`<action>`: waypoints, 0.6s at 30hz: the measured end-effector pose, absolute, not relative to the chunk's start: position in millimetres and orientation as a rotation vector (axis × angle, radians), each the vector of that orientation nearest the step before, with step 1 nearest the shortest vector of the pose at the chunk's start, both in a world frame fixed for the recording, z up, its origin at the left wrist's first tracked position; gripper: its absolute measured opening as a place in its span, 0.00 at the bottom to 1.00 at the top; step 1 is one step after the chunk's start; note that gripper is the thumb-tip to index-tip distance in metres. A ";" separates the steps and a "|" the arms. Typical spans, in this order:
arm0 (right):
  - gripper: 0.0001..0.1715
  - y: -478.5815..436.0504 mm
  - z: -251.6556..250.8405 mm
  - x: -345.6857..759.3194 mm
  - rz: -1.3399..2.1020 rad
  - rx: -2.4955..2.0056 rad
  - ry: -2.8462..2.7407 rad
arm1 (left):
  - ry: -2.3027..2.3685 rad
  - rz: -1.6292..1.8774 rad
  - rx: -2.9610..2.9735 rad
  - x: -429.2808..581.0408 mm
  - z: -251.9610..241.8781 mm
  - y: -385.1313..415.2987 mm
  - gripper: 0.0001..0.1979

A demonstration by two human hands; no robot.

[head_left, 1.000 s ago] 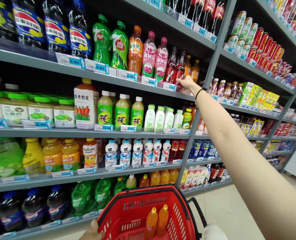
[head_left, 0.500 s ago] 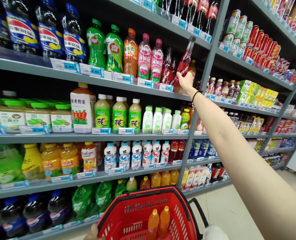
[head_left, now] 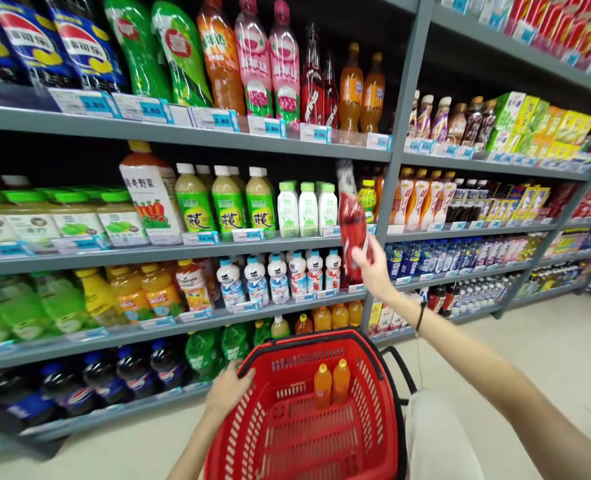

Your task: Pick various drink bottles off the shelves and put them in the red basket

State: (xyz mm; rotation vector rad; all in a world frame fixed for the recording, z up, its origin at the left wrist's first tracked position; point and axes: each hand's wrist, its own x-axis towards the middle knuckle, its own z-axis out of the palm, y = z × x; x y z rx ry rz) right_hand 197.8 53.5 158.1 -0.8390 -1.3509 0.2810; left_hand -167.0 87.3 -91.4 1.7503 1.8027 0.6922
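Observation:
In my right hand (head_left: 375, 270) is a red drink bottle (head_left: 351, 223), gripped near its lower part and held upright with a slight tilt, in front of the shelves and above the basket. My left hand (head_left: 229, 390) is closed over the left rim of a red shopping basket (head_left: 300, 437). Inside the basket, two orange drink bottles (head_left: 332, 385) with yellow caps stand side by side at the far end. A matching red bottle (head_left: 313, 83) stands on the upper shelf.
Shelves of drinks run across the view, with price tags (head_left: 316, 133) along their edges. A grey shelf post (head_left: 400, 140) stands right of the held bottle. The black basket handle (head_left: 400, 370) hangs at the right, near my white-clothed leg (head_left: 440, 440). Pale floor tiles (head_left: 535, 353) show beyond.
My right hand has brought the red bottle off the upper shelf, down and towards the basket. The view has tipped lower, showing more of the basket and my left hand.

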 end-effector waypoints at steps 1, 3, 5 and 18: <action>0.22 37.7 122.4 188.7 0.412 -0.865 -1.337 | 1.741 0.767 1.714 -157.7 -86.6 84.3 0.26; 0.27 11.7 58.5 168.8 0.562 -0.920 -1.301 | 1.601 0.874 1.663 -136.8 -75.4 73.4 0.26; 0.33 -7.3 7.7 149.6 0.788 -0.961 -1.216 | 1.461 0.972 1.623 -115.0 -60.5 56.4 0.30; 0.34 -64.3 -80.0 113.9 1.225 -1.002 -1.322 | 0.832 1.274 1.170 -67.3 -21.4 -13.7 0.45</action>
